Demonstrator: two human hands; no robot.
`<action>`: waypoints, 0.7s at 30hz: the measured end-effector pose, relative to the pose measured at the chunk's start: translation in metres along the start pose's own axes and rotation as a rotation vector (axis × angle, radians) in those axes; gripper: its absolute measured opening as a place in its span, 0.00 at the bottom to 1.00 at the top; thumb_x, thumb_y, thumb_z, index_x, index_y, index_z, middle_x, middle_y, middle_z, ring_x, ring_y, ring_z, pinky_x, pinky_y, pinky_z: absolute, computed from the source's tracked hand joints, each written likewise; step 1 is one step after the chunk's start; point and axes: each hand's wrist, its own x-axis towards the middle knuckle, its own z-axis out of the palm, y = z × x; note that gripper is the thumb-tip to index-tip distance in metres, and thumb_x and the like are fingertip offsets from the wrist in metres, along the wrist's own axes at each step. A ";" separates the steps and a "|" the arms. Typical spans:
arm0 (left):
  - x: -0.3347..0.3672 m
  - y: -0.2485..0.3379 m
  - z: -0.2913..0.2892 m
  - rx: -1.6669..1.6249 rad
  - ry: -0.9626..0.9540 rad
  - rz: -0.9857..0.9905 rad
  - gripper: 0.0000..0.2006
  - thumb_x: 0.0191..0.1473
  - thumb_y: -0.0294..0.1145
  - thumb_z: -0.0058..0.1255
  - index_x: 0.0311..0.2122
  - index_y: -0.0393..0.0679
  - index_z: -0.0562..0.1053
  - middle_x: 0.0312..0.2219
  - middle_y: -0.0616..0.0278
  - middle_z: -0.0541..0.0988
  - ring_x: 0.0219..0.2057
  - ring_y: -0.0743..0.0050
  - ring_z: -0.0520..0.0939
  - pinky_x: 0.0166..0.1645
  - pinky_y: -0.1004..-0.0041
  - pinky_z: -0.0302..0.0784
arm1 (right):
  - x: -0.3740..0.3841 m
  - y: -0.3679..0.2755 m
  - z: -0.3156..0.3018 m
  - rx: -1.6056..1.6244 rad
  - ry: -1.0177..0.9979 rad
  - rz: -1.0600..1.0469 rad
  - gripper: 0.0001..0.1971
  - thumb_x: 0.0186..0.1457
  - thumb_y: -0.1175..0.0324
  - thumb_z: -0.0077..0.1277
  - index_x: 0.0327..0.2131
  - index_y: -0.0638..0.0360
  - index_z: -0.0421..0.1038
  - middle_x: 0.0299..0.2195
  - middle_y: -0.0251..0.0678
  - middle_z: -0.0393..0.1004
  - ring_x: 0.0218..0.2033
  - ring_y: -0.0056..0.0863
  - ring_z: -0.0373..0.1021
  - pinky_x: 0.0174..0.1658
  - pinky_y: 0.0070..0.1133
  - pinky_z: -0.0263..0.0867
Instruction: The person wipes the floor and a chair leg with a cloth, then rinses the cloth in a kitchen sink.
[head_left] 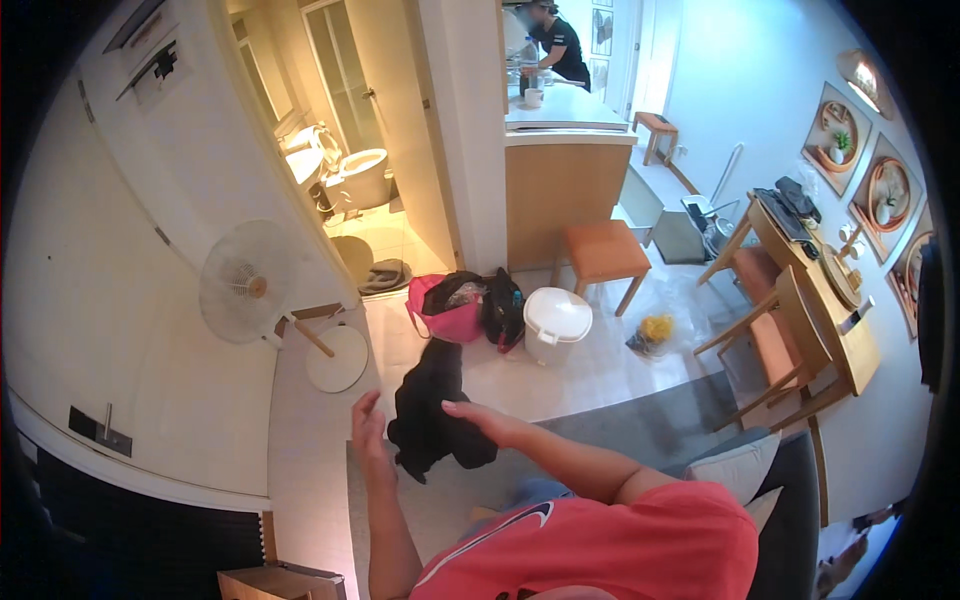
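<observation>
A black piece of cloth [425, 400], crumpled and long, shows between my two hands over the floor and the edge of the grey rug. My left hand [370, 428] is just to its left, fingers apart and pointing up, with nothing in it. From the right, my right hand [482, 420] reaches across the cloth with its fingers stretched out; whether it touches the cloth I cannot tell. Beyond the cloth stand a pink bag [452, 322] with things inside, a black bag [502, 310] and a white lidded bin [557, 322].
A white standing fan [333, 358] is at the left by the door. An orange-topped stool [606, 250] stands behind the bin. Right of it lies a clear plastic bag [655, 332] with yellow contents. A wooden table [850, 350] and chairs line the right wall. Another person [565, 50] works behind the counter.
</observation>
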 end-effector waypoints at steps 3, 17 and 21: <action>-0.028 -0.008 0.023 -0.357 -0.209 -0.296 0.26 0.59 0.48 0.36 0.55 0.39 0.60 0.50 0.53 0.67 0.52 0.64 0.68 0.52 0.67 0.65 | -0.026 0.011 -0.002 -0.464 0.127 -0.235 0.31 0.56 0.45 0.41 0.49 0.66 0.63 0.42 0.43 0.71 0.43 0.34 0.68 0.48 0.27 0.62; -0.107 -0.034 0.100 -0.010 -0.210 -0.366 0.20 0.57 0.45 0.44 0.40 0.33 0.70 0.33 0.58 0.75 0.35 0.71 0.75 0.41 0.73 0.69 | -0.148 0.074 -0.025 -0.537 0.515 -0.374 0.25 0.57 0.50 0.45 0.43 0.66 0.68 0.32 0.36 0.73 0.34 0.20 0.67 0.38 0.20 0.64; -0.097 -0.024 0.074 0.103 -0.303 -0.093 0.18 0.56 0.38 0.46 0.45 0.34 0.68 0.37 0.57 0.75 0.38 0.71 0.75 0.44 0.72 0.69 | -0.165 0.077 -0.025 -0.725 0.844 -0.458 0.26 0.58 0.48 0.41 0.40 0.66 0.69 0.29 0.34 0.73 0.30 0.22 0.66 0.36 0.23 0.63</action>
